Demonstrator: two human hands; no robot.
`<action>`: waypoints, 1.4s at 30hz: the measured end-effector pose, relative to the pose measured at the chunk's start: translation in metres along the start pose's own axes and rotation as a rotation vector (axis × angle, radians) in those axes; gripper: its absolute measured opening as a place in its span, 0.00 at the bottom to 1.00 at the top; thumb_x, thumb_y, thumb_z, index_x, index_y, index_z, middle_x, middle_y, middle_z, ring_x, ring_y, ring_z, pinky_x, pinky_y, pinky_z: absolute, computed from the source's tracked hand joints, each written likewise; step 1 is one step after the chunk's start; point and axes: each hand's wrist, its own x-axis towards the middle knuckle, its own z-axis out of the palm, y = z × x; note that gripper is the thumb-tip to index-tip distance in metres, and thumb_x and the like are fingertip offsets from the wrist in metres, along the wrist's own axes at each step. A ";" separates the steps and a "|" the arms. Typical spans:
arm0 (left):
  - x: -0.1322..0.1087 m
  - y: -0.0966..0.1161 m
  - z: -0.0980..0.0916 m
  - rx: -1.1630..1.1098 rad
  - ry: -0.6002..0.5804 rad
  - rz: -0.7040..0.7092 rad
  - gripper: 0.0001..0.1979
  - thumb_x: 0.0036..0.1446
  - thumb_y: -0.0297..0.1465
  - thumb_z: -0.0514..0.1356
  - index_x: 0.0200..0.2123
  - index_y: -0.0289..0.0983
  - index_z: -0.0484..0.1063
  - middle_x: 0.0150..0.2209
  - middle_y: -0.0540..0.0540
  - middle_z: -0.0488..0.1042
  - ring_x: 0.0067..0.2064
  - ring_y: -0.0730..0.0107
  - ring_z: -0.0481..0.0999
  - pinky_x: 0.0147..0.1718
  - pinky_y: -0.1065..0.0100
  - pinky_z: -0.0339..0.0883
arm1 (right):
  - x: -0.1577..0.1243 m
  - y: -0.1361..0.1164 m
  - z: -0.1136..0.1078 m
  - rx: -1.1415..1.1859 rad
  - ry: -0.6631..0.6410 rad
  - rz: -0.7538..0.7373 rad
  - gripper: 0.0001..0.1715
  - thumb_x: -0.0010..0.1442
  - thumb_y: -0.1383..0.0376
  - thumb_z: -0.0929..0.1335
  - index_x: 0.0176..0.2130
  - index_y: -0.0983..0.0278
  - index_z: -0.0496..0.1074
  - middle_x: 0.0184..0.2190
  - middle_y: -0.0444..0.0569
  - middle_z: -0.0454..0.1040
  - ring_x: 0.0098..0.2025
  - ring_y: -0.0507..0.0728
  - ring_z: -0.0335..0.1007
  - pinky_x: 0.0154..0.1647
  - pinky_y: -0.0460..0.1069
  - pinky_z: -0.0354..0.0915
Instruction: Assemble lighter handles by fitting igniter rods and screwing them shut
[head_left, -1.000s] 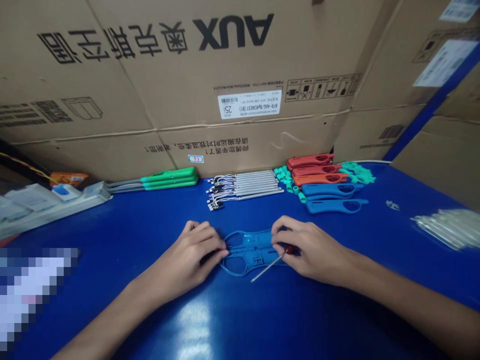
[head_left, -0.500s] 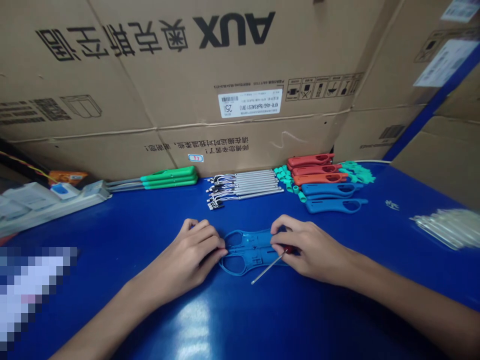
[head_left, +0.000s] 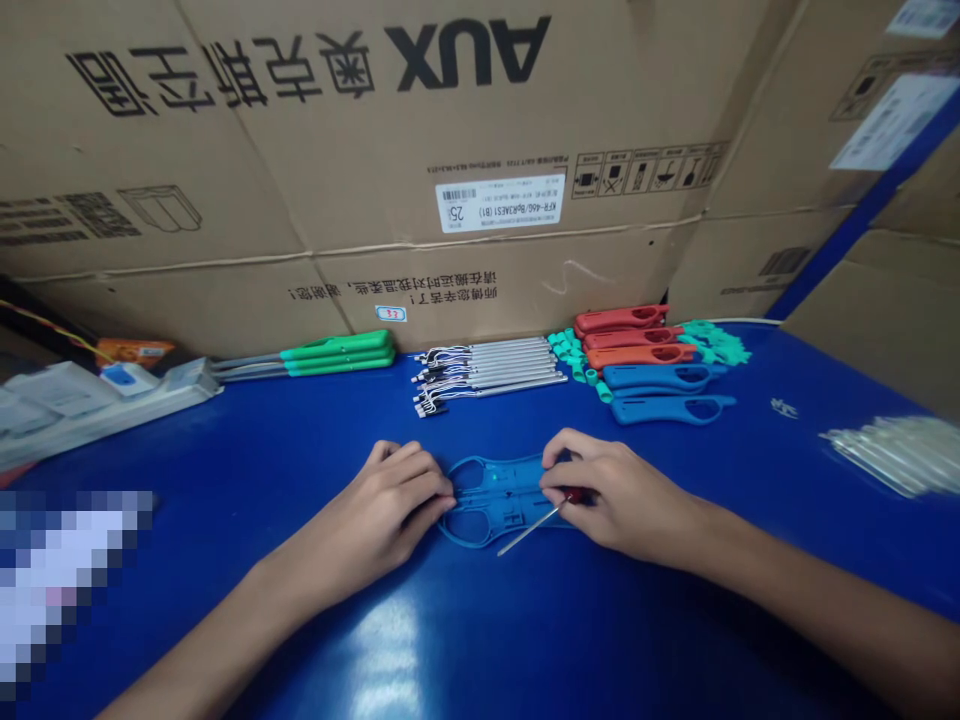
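Two blue plastic lighter-handle shell halves (head_left: pixel 510 516) lie side by side on the table with their insides facing up. Each has a looped opening at its left end. My left hand (head_left: pixel 409 500) pinches the left tips of the shells, fingers closed together. My right hand (head_left: pixel 600 495) is closed round the red handle of a screwdriver (head_left: pixel 531 530), and its fingertips also touch the right part of the shells, which they partly cover. The screwdriver's metal shaft slants down to the left, its tip just off the near edge of the lower shell.
Behind lie silver rods with wires (head_left: pixel 510 367), green caps (head_left: pixel 577 358), red shells (head_left: pixel 622 320), blue shells (head_left: pixel 664 408) and green-handled lighters (head_left: pixel 337 352). A power strip (head_left: pixel 180 385) is left; clear-wrapped sticks (head_left: pixel 900 455) are right. A cardboard box (head_left: pixel 300 200) walls the back.
The screwdriver's tip has shifted slightly left and away from me. Both hands keep nearly the same place and grip on the blue shells.
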 end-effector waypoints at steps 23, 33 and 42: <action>-0.001 0.006 -0.003 -0.039 0.026 0.007 0.10 0.69 0.28 0.54 0.35 0.37 0.73 0.35 0.49 0.70 0.38 0.67 0.66 0.43 0.59 0.49 | 0.000 -0.006 -0.002 0.033 -0.024 0.038 0.10 0.55 0.76 0.68 0.25 0.66 0.74 0.43 0.48 0.68 0.24 0.44 0.55 0.28 0.44 0.56; -0.001 0.007 -0.001 0.000 0.102 -0.029 0.13 0.65 0.27 0.58 0.31 0.41 0.80 0.38 0.46 0.68 0.40 0.63 0.64 0.42 0.58 0.49 | 0.004 -0.018 -0.008 -0.045 -0.058 0.179 0.12 0.58 0.75 0.68 0.26 0.64 0.79 0.39 0.46 0.68 0.24 0.44 0.56 0.28 0.46 0.56; -0.001 0.010 -0.002 0.030 0.099 -0.017 0.12 0.67 0.26 0.56 0.32 0.37 0.76 0.38 0.46 0.68 0.40 0.64 0.65 0.42 0.57 0.49 | 0.004 -0.016 -0.005 -0.034 -0.073 0.148 0.10 0.56 0.75 0.68 0.28 0.65 0.77 0.42 0.47 0.67 0.24 0.44 0.55 0.28 0.46 0.57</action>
